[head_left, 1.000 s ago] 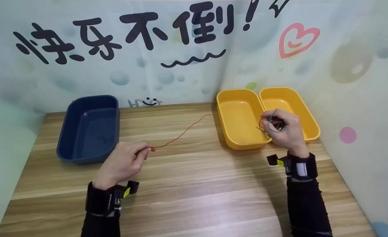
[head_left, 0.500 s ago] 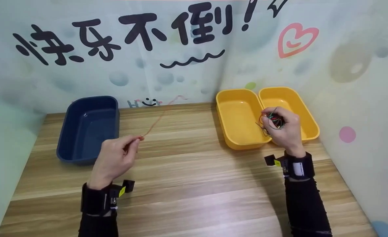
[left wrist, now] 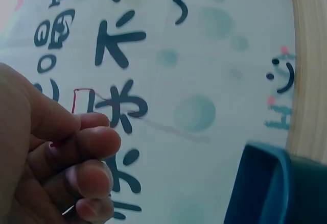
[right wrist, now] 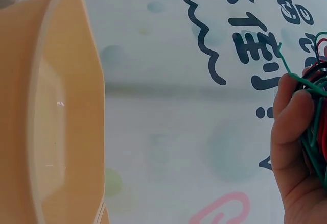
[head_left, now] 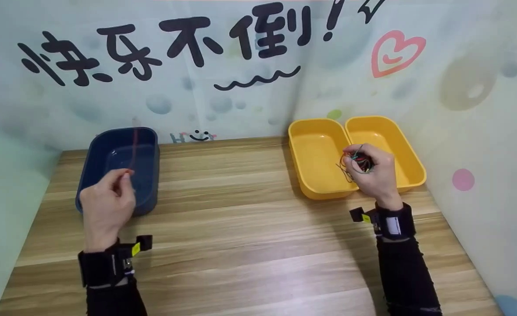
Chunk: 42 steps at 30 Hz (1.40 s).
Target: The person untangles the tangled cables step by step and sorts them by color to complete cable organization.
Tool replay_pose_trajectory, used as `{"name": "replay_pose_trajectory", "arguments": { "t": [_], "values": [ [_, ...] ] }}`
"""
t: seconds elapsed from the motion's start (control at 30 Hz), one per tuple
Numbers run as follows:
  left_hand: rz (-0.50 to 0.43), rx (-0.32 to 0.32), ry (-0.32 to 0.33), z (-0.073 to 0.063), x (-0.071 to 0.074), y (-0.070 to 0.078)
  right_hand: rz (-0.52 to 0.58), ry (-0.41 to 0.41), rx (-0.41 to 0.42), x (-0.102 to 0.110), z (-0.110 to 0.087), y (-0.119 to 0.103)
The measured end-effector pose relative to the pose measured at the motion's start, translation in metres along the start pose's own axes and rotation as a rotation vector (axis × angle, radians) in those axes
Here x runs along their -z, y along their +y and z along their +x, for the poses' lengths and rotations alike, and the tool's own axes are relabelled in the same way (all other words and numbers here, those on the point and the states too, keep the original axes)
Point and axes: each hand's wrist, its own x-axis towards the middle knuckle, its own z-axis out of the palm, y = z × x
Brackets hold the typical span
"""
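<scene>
My left hand (head_left: 108,204) pinches a thin red wire (left wrist: 74,101) between thumb and forefinger, above the blue bin (head_left: 151,184). In the head view the wire's free length is blurred, trailing up past the bin's far rim. My right hand (head_left: 374,175) grips a tangled bundle of wires (head_left: 362,162), green, red and black, over the two yellow bins. Loose ends of the bundle stick out past its fingers. In the right wrist view the bundle (right wrist: 319,117) is cut off by the frame's right edge.
Two yellow bins, a left one (head_left: 313,153) and a right one (head_left: 409,162), stand side by side at the back right. The wood-grain table (head_left: 240,245) runs between them and the blue bin. A printed backdrop (head_left: 249,101) rises behind the table.
My left hand has moved left with the red wire, from beside the blue bin to above it. My right hand with the bundle has shifted only slightly left.
</scene>
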Motion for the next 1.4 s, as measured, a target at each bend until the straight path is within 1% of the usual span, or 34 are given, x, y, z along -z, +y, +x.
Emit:
{"name": "replay_pose_trajectory", "arguments": {
  "t": [0.1, 0.2, 0.37, 0.43, 0.53, 0.6, 0.83, 0.97, 1.07, 1.3, 1.4],
  "values": [
    [0.038, 0.104, -0.011, 0.000, 0.002, -0.011, -0.004, -0.002, 0.000, 0.000, 0.001, -0.008],
    [0.078, 0.186, -0.051, -0.001, 0.000, -0.024, -0.016, -0.007, 0.000, -0.001, 0.001, -0.008],
    [0.133, 0.269, -0.133, -0.005, -0.006, -0.042, -0.042, -0.012, 0.005, -0.003, -0.004, 0.013],
    [0.166, 0.295, -0.169, -0.007, -0.007, -0.046, -0.042, -0.016, 0.009, -0.003, -0.005, 0.020],
    [0.213, 0.324, -0.217, -0.008, -0.009, -0.049, -0.040, -0.022, 0.018, -0.004, -0.006, 0.022],
    [0.235, 0.329, -0.246, -0.008, -0.011, -0.050, -0.041, -0.025, 0.025, -0.005, -0.006, 0.023],
    [0.271, 0.300, -0.299, -0.011, -0.018, -0.054, -0.064, -0.022, 0.035, -0.008, 0.000, -0.008],
    [0.280, 0.277, -0.319, -0.011, -0.019, -0.055, -0.068, -0.029, 0.038, -0.008, 0.001, -0.009],
    [0.285, 0.260, -0.331, -0.011, -0.020, -0.054, -0.076, -0.029, 0.047, -0.009, 0.000, -0.005],
    [0.303, 0.242, -0.349, -0.011, -0.020, -0.054, -0.098, -0.032, 0.033, -0.012, -0.008, 0.020],
    [0.312, 0.238, -0.358, -0.012, -0.021, -0.056, -0.099, -0.035, 0.032, -0.012, -0.008, 0.020]
  ]
}}
